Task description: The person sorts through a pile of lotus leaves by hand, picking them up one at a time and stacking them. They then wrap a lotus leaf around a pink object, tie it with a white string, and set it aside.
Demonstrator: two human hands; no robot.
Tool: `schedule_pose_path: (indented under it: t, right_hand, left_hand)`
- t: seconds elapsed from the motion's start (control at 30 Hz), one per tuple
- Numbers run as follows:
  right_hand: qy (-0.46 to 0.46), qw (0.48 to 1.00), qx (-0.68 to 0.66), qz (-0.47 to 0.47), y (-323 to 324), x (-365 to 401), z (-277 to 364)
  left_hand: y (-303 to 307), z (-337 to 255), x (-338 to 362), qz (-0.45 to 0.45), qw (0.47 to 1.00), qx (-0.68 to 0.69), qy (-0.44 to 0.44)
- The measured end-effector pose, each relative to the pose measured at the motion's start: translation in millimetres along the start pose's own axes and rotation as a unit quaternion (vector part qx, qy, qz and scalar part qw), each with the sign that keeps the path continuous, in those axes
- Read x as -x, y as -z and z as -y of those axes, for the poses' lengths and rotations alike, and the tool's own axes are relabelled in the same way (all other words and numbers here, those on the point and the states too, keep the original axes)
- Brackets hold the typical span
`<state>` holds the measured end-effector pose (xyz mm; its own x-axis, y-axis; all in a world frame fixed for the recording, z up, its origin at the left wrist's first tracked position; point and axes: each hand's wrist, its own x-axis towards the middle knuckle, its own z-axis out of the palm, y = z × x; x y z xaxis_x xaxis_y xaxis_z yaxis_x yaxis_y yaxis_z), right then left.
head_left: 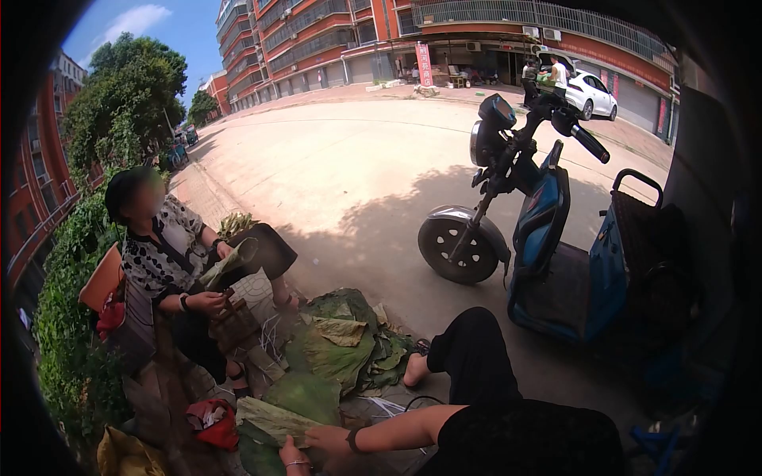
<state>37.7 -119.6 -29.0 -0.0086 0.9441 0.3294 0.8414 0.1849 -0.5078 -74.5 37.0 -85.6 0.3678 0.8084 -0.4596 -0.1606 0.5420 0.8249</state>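
Note:
At the bottom of the head view, my left hand, with a thin bracelet at the wrist, pinches the near end of a folded, pale green lotus leaf. My right hand, a dark band on its wrist, comes in from the right and grips the same leaf beside it. Its fingertips are partly hidden. Under and beyond this leaf spread large green lotus leaves. A bigger heap of leaves, some dried and curled, lies farther off between me and a seated person.
The seated person on the left holds a rolled leaf. A red bag and a yellow sack stand at lower left. White strips lie near my foot. A blue electric tricycle is parked at right.

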Motion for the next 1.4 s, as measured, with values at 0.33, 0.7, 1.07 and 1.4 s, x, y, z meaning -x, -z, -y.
schedule_pose_path:
  t: [0.33,0.7,1.07,1.4]
  right_hand:
    - [-0.012,1.000,-0.004,0.017,1,0,0]
    - [-0.015,1.000,-0.005,0.017,-6,0,-4]
    - [-0.022,0.999,-0.010,0.034,-3,0,-2]
    - [-0.062,0.989,-0.064,0.118,25,-5,3]
  left_hand:
    - [-3,-3,5,0.002,1.000,0.001,0.009]
    - [-4,-2,6,-0.006,1.000,-0.010,-0.004]
    - [-7,-5,11,-0.005,1.000,-0.013,-0.001]
    - [-5,-3,7,0.004,1.000,-0.013,-0.010]
